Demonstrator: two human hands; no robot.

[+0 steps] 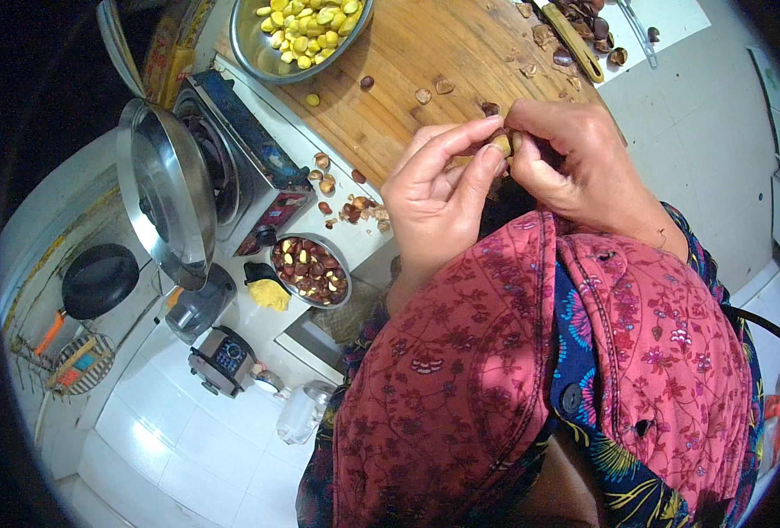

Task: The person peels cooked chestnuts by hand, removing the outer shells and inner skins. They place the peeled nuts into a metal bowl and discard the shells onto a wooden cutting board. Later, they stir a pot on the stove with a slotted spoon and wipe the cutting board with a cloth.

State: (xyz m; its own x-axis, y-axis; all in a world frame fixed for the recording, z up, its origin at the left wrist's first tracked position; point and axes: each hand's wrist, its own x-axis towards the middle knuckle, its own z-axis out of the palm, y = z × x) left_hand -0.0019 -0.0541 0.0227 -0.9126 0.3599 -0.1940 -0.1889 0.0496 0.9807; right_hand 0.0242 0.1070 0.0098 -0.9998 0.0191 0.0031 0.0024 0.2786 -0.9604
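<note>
Between the fingertips of my left hand [439,181] is a partly peeled chestnut [502,144], pale yellow with some brown on it. The thumb and forefinger of my right hand [578,158] pinch its other side. Both hands are over the near edge of a wooden board [429,53]. A steel bowl [237,41] of peeled yellow chestnuts stands at the board's far left. Bits of brown shell and one peeled chestnut [312,99] lie on the wood. Below the board at the left, a metal bowl [348,284] holds chestnuts with partly opened brown shells.
A folding knife's yellowish handle [571,41] lies beside a shell heap [601,30] at upper right. On the left are a gas stove [258,191], a large steel lid or pan [195,198], a yellow cloth [269,295] and a cooker [225,360]. Shells [360,208] litter the white counter.
</note>
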